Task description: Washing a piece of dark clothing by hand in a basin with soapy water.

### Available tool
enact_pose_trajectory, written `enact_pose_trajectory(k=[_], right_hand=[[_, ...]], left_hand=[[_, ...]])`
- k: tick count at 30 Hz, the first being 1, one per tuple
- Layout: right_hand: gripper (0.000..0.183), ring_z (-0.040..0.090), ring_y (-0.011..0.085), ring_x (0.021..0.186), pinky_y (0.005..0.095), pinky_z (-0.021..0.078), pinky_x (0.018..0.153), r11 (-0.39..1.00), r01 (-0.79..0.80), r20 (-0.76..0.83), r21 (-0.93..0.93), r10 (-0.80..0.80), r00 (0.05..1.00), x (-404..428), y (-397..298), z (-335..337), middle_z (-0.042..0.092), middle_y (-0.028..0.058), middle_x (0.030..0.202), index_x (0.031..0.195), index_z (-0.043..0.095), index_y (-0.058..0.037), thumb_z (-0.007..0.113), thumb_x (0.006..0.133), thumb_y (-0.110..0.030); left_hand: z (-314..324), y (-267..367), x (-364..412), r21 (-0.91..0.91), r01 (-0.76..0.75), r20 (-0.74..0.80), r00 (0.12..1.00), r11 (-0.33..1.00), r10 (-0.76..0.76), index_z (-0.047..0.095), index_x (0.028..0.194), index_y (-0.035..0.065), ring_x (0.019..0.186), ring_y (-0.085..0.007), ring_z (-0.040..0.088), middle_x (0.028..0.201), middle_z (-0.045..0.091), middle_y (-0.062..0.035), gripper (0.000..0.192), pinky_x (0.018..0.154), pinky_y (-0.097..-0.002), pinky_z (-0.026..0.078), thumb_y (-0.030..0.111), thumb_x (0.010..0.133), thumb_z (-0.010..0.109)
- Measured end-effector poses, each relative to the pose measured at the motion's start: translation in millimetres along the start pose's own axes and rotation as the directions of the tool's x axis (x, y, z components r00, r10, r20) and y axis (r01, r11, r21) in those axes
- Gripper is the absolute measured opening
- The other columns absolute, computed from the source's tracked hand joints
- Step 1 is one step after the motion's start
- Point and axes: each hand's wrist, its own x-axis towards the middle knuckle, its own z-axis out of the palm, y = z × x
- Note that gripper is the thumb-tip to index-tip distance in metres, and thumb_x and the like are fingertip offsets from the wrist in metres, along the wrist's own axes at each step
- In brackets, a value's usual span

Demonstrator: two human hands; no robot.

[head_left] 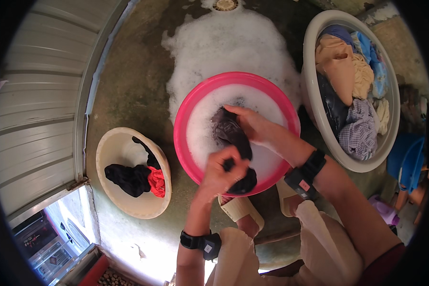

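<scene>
A pink plastic basin [181, 133] full of white suds [202, 121] stands on the floor before me. Over it, a wet dark garment [228, 132] hangs between my hands, partly in the foam. My left hand [223, 169], slightly blurred, is closed around its lower part, near the basin's front. Higher up, my right hand [252, 123] holds the garment's far end, fingers pointing left. A lower piece of the black cloth [243, 181] rests against the near rim. Foam hides whatever else is in the basin.
To the left sits a cream basin [116, 152] with black clothing [128, 178] and a red cloth [156, 181]. A large grey-white tub [309, 75] of mixed laundry stands right. Foam [228, 43] covers the floor towards a drain [225, 4]. My slippers [245, 209] are close to the pink basin.
</scene>
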Motion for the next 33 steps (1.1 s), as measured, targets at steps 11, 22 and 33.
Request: enact_pose_trajectory(k=[11, 22, 33], right_hand=[[0.048, 0.054, 0.0128, 0.077, 0.0257, 0.0421, 0.069, 0.782, 0.288, 0.034, -0.554, -0.324, 0.946, -80.7, -30.9, 81.4, 0.056, 0.0056, 0.086, 0.101, 0.056, -0.0012, 0.066, 0.055, -0.005], [0.057, 0.059, 0.0168, 0.09, 0.0241, 0.0419, 0.084, 0.836, 0.466, 0.361, -0.288, -0.356, 0.862, -106.9, -33.5, 76.1, 0.061, 0.0115, 0.094, 0.102, 0.054, 0.0073, 0.057, 0.046, -0.001], [0.071, 0.051, 0.034, 0.1, 0.0384, 0.0463, 0.078, -0.179, -0.092, 0.059, -0.979, -0.691, 0.72, -42.7, -6.9, -15.6, 0.036, 0.0211, 0.127, 0.129, 0.036, -0.0067, 0.067, 0.066, -0.012]], left_hand=[[19.6, -51.3, -10.5, 0.219, 0.015, -0.414, 0.907, 0.976, 0.079, 0.018, 0.123, 0.0055, 0.091, -0.0248, 0.055, 0.102, 0.05, -0.0148, 0.087, 0.074, -0.0295, 0.046, 0.0, 0.058, 0.075], [-8.8, -61.4, 21.8, 0.612, -0.014, -0.402, 0.855, 0.791, 0.327, 0.042, 0.111, 0.0049, 0.073, -0.0296, 0.06, 0.092, 0.056, -0.0136, 0.061, 0.063, -0.036, 0.047, 0.005, 0.058, 0.071], [19.9, -91.2, 21.1, 0.81, 0.097, -0.291, 0.923, 0.578, 0.252, 0.039, 0.128, 0.0125, 0.121, -0.0334, 0.032, 0.134, 0.032, -0.0168, 0.079, 0.097, -0.0459, 0.026, 0.026, 0.06, 0.076]])
